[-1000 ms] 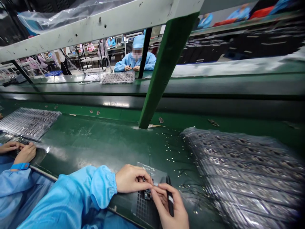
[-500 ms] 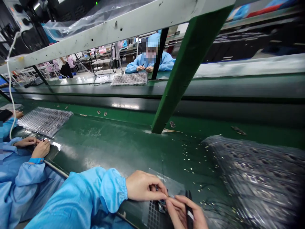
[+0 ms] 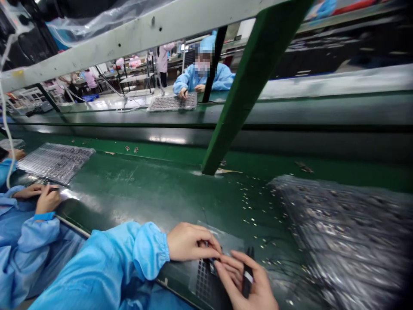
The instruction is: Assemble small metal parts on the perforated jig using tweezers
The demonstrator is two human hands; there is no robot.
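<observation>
My left hand is closed, thumb and fingers pinching a small dark electronic part mostly covered by the fingers. My right hand touches the same part with its fingertips. Black tweezers lie gripped in that right hand, tips pointing up and away from the part. Below both hands is a clear film sheet next to a black grid-patterned piece on the green bench.
To the right stands a clear plastic tray of small parts, blurred. Small shiny bits and thin dark wires lie beside it. A green post rises from the bench. Co-workers' hands work at left near another tray.
The view has shifted slightly, with my hands a little higher and further left in it. Both keep their hold. The co-worker opposite has moved a hand onto the tray there.
</observation>
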